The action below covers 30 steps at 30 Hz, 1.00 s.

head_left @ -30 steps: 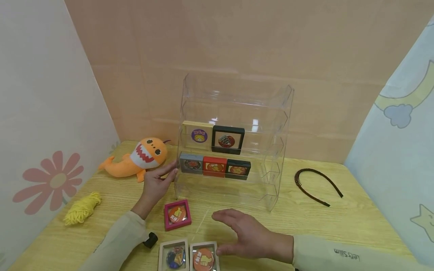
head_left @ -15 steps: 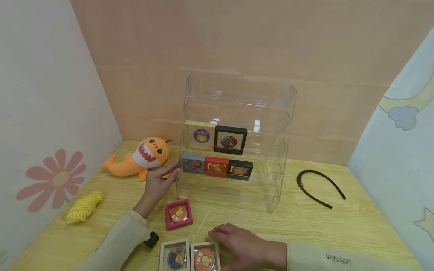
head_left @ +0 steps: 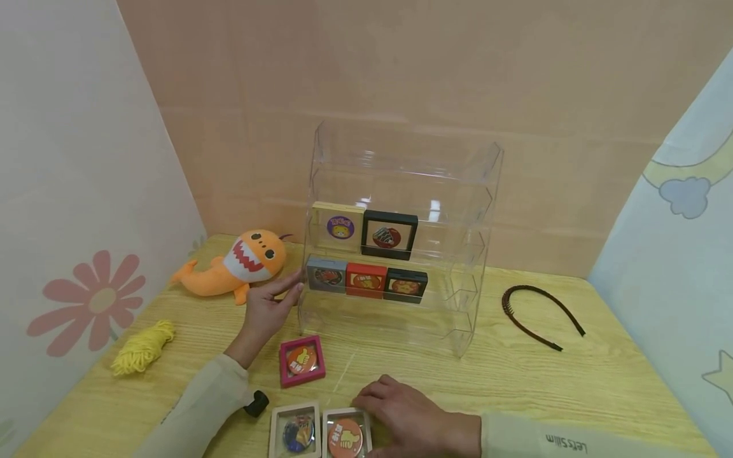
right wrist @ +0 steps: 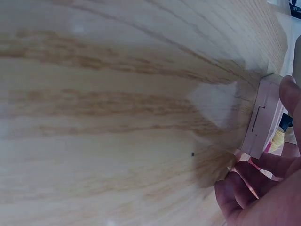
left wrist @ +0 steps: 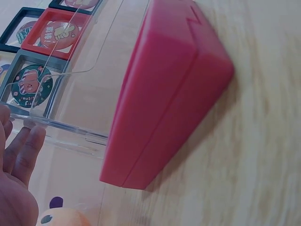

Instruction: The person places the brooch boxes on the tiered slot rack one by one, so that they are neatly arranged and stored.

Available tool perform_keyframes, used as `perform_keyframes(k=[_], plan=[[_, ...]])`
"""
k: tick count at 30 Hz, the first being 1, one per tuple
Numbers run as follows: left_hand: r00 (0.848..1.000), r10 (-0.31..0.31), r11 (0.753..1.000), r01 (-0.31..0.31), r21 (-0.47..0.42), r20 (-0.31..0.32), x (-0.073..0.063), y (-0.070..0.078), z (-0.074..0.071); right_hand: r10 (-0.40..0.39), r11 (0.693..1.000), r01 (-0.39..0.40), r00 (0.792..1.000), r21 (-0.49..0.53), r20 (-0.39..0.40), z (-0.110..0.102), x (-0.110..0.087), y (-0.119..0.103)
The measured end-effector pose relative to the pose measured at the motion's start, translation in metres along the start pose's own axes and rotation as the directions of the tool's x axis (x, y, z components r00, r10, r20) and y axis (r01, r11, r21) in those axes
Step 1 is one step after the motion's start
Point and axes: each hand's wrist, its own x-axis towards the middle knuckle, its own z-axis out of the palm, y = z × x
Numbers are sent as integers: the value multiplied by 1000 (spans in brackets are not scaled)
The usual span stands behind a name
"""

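A transparent tiered rack (head_left: 395,321) stands on the wooden table, holding several small square display frames. My left hand (head_left: 269,313) touches the rack's left side panel; in the left wrist view its fingertips (left wrist: 33,136) lie against the panel edge. In front of the rack a pink display frame (head_left: 283,366) lies flat. Two beige display frames lie side by side near the bottom edge. My right hand (head_left: 409,416) grips the right-hand beige display frame (head_left: 328,423) between thumb and fingers; the right wrist view shows its side (right wrist: 263,113) between them. The other beige display frame (head_left: 275,432) lies untouched.
An orange plush shark (head_left: 214,280) sits left of the rack, with a bundle of yellow yarn (head_left: 143,348) nearer me. A brown headband (head_left: 509,312) lies to the right. A small black object (head_left: 256,404) is beside my left sleeve. Patterned walls enclose the table.
My right hand has moved down and left and closed its fingers onto the right-hand beige display frame. The left hand stays at the rack's side. The head view has shifted slightly.
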Motion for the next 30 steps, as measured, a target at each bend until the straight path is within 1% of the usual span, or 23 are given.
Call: perform_keyframes(k=[4, 7, 11, 15, 18, 21, 24, 27, 30], plan=[[1000, 3, 1000, -3, 2, -3, 0, 0, 0, 20, 999, -19, 1000, 49, -23, 3, -1, 0], [1000, -2, 1000, 2, 3, -2, 0, 0, 0, 51, 991, -48, 998, 124, -22, 4, -2, 1], [1000, -17, 1000, 17, 6, -4, -1, 0, 0, 85, 973, -79, 996, 216, -16, 4, -4, 1], [1000, -25, 1000, 25, -2, -2, -1, 0, 0, 94, 953, -82, 995, 293, -28, 2, -6, 1], [1000, -27, 1000, 27, -10, 2, -1, -1, 0, 82, 929, -53, 995, 366, -65, 0, -7, 1], [1000, -29, 999, 29, -20, 4, -1, -2, 0, 53, 906, 3, 991, 423, -120, -1, -8, 2], [1000, -28, 999, 28, -28, 4, -1, -3, 0, 28, 895, 51, 985, 444, -170, -1, -9, 4], [1000, -29, 999, 30, -34, 1, -1, -3, 0, 17, 883, 82, 978, 462, -206, -1, -10, 4], [999, -37, 999, 37, -32, 2, -1, -3, 0, 14, 858, 104, 974, 503, -225, 0, -12, 6]])
